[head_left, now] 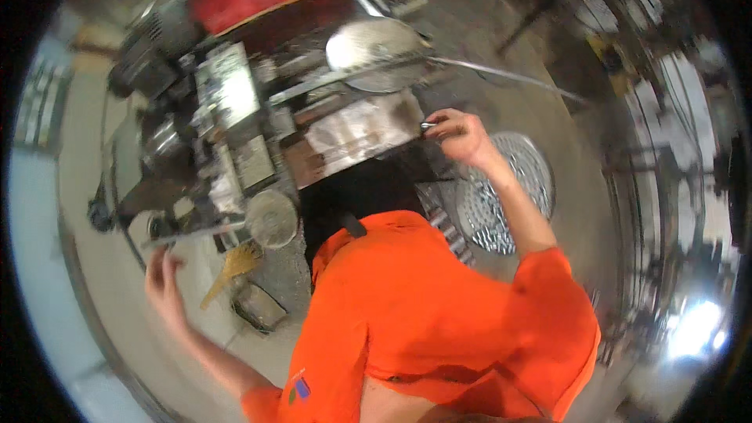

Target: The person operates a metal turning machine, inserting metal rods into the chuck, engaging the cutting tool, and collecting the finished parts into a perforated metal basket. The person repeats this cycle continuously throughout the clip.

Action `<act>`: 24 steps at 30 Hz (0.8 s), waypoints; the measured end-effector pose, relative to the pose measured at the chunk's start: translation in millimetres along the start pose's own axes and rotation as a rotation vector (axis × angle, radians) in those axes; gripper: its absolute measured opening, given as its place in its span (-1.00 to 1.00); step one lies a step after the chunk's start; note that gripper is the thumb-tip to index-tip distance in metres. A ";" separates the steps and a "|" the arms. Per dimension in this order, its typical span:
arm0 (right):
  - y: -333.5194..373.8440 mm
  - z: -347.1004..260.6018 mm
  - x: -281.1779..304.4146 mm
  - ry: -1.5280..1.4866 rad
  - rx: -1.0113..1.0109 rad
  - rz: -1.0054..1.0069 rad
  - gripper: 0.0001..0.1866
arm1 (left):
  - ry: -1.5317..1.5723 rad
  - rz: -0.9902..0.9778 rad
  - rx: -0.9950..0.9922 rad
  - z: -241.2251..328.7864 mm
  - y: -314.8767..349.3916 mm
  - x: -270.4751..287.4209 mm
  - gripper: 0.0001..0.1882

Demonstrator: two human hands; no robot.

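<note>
While pinched by right hand (464, 139), small shiny metal piece (427, 125) beside smudged, glossy flat plate (362, 135), loosely curled left hand (163, 278) near straight grey bar (197, 233), grip impossible to tell, round dotted tray (475, 202) with silvery parts (493, 236).

The person wears a bright orange top (439, 298) with short, loose sleeves (544, 276) (a small emblem (300, 389), partly blue and green, sits near the left one) above black trousers (364, 192).
</note>
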State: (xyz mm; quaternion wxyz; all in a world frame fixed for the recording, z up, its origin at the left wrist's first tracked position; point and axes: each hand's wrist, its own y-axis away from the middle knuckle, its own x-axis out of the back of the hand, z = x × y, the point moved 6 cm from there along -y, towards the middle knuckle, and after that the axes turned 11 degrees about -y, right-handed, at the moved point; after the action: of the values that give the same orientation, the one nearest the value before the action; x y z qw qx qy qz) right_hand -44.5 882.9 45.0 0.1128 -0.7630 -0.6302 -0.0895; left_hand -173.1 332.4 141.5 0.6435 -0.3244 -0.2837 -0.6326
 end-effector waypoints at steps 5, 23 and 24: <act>-31.4 -143.5 -125.6 -0.195 0.670 -0.301 -0.43 | 0.380 -0.459 -0.164 128.4 -2.3 -127.6 -0.64; -46.3 -182.3 -207.0 0.107 0.894 -0.280 -0.61 | 0.892 -0.300 -0.150 134.4 -0.3 -137.1 -0.67; -48.9 -183.1 -209.4 0.131 0.868 -0.276 -0.66 | 0.718 -0.279 -0.205 132.3 -2.9 -129.5 -0.68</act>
State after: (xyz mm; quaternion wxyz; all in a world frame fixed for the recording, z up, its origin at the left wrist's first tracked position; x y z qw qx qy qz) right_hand -131.2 642.4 165.1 0.4486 -0.5470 -0.6964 0.1203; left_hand -175.0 516.8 124.4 0.5741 -0.1034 -0.0174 -0.8120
